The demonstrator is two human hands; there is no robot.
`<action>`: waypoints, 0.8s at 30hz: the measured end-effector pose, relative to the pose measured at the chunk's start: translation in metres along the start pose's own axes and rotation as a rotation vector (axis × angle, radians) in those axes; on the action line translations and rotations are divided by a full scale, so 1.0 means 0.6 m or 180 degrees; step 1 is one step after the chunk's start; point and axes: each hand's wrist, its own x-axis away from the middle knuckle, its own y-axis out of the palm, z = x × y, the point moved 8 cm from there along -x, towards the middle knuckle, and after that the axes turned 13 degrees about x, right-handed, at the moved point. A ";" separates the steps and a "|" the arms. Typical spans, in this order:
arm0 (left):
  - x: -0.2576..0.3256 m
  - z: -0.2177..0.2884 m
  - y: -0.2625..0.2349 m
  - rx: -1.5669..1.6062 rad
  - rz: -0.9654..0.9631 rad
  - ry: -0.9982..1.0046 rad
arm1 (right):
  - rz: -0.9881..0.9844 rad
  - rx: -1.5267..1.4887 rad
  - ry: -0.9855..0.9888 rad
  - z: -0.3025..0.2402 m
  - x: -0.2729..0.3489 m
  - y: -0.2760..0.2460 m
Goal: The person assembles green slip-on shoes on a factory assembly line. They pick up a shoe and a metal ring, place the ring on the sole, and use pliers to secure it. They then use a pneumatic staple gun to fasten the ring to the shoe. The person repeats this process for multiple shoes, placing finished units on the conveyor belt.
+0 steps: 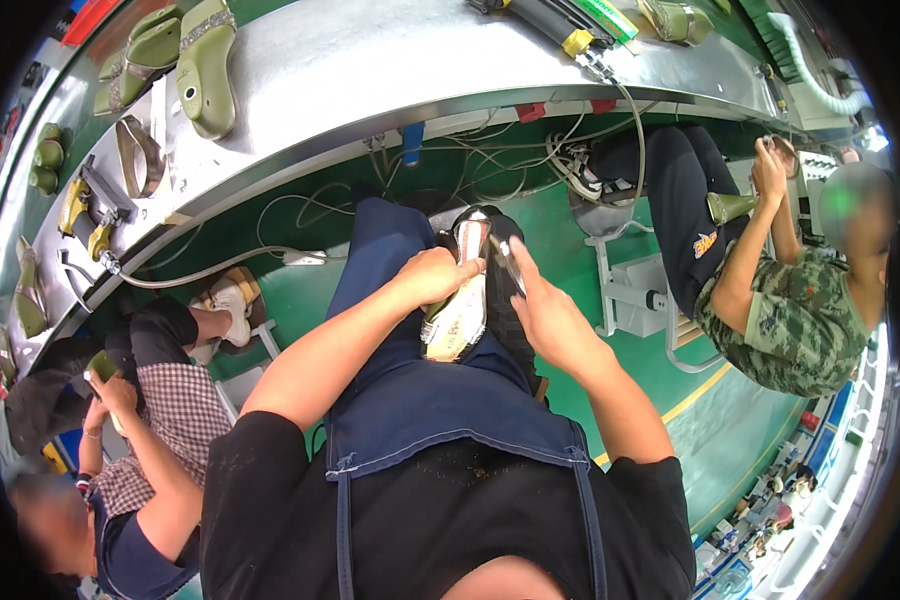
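On my lap lies a green shoe last [454, 335] with a pale sole board on its upturned bottom and a dark and reddish end pointing away from me. My left hand [436, 276] is closed around its left side, thumb lying across the bottom. My right hand [550, 312] is wrapped around a slim dark metal hand tool [508, 266], whose working end is beside the last's right edge. Motion and the fingers hide the tool's exact kind, and I cannot tell whether it touches the last. A dark blue apron [425, 405] covers my lap.
Ahead curves a metal workbench [310, 70] bearing green lasts [208, 75], a brown strap [142, 158] and yellow-black air tools [88, 215] with hoses. Below it, cables [490, 170] tangle. Co-workers sit at left [165, 420] and right [785, 310], each handling work; a white stool [635, 290] stands between.
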 end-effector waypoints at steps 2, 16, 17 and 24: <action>-0.007 -0.006 0.004 -0.0030 -0.0037 0.0030 | 0.0428 0.0063 -0.0224 0.016 -0.023 0.032; 0.025 -0.039 0.022 0.0300 0.0102 0.0485 | 0.0304 0.0359 -0.0213 0.011 -0.012 0.083; 0.029 -0.037 0.024 0.0423 0.0055 0.0599 | 0.0153 0.0403 -0.0090 0.014 -0.011 0.092; 0.061 -0.032 0.030 0.0861 0.0720 0.1564 | 0.0016 0.0271 -0.0149 -0.006 -0.026 0.037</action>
